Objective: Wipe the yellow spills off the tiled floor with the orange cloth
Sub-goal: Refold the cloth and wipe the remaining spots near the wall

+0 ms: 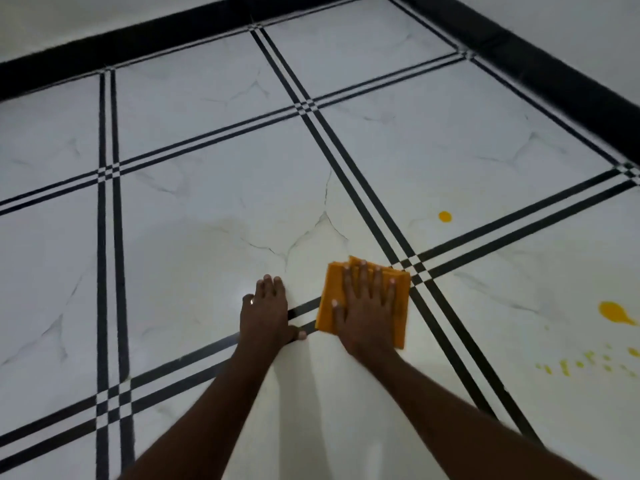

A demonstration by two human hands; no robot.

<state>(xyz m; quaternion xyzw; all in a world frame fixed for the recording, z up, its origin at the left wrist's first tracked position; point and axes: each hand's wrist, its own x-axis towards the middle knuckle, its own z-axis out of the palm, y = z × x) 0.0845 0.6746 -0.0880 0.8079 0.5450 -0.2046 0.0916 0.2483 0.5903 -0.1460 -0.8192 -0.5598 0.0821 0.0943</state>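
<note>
My right hand (pixel 367 306) lies flat, fingers spread, pressing down on the folded orange cloth (pixel 328 308) on the white tiled floor (pixel 207 202). The cloth sits just left of a crossing of black tile lines. My left hand (pixel 265 313) rests palm down on the bare tile beside the cloth and holds nothing. A small round yellow drop (pixel 445 216) lies on the tile beyond the cloth to the right. A larger yellow blob (pixel 614 311) and a band of small yellow spatter (pixel 581 363) mark the tile at the far right.
Double black lines (pixel 110 271) divide the white marble-look tiles. A black skirting (pixel 554 64) runs along the walls at the back and the right. A bright light reflection shows on the tile by my left hand.
</note>
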